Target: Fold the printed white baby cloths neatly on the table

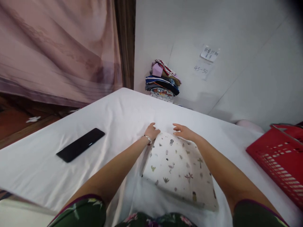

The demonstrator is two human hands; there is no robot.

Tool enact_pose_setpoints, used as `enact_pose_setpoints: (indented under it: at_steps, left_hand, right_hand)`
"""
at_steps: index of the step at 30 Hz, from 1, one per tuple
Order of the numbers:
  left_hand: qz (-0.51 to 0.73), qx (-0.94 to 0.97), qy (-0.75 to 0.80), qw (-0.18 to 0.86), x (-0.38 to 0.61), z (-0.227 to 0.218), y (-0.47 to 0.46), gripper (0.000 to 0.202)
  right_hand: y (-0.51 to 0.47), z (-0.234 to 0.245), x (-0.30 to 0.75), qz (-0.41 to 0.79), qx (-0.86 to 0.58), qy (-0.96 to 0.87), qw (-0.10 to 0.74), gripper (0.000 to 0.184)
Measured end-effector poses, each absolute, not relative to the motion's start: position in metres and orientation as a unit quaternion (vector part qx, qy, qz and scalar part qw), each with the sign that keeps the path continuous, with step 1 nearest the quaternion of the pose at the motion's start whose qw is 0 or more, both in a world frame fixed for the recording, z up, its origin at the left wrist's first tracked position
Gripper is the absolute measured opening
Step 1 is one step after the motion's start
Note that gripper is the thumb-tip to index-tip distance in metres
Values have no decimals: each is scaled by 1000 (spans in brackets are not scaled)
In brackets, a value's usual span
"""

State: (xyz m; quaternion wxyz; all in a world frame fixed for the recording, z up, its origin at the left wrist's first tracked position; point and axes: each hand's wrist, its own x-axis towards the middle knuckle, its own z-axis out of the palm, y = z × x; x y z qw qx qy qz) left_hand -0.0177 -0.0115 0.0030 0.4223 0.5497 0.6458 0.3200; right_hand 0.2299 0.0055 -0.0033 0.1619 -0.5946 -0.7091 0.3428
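A folded piece of white cloth printed with palm trees, a flamingo and small plants lies in front of me. At its far left corner is my left hand, which wears a silver bracelet; its fingers are loosely bent and apart, with the thumb side at the cloth's edge. My right hand is by the far edge, fingers stretched and apart, thumb side close to the fabric. Neither hand visibly grips the cloth. Part of its right side is hidden under my right forearm.
A white sheet with wrinkles covers the table. On the left lies a black phone-like slab. Folded clothes are stacked beyond the far edge by the wall. To the right stands a red plastic basket; a pink curtain hangs left.
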Motion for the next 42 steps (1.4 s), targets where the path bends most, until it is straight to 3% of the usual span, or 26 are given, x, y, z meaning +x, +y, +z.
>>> enact_pose_setpoints:
  at_steps: [6,9,13,18,24,29,34,38,42]
  left_hand:
    - [280,583,645,407,-15,6,-7,56]
    - [257,605,651,380,-8,6,-8,53]
    - [230,638,656,332,1,4,-13,50]
    - [260,686,622,273,0,-3,-20,48]
    - [299,722,579,234,-4,-4,-26,45]
    - [323,746,549,197,-3,-5,-16,44]
    - [252,744,581,214,3,-22,4,44]
    - [263,748,570,214,2,-28,11,45]
    - [244,704,618,252,-3,-18,12,54]
  right_hand:
    - [-72,-5,326,196,-781,-568,173,57]
    - [-111,7,330,235,-817,-491,190,58]
    - [-132,24,303,336,-808,-421,237,60]
    - [-126,19,283,318,-802,-430,267,59]
    - [-122,-2,290,431,-718,-379,394,67]
    - [-107,-5,301,328,-704,-430,460,65]
    - [-82,-29,302,193,-764,-485,379,56]
    - [-76,-51,308,93,-766,-549,321,53]
    - [-90,-40,304,35,-760,-589,272,56]
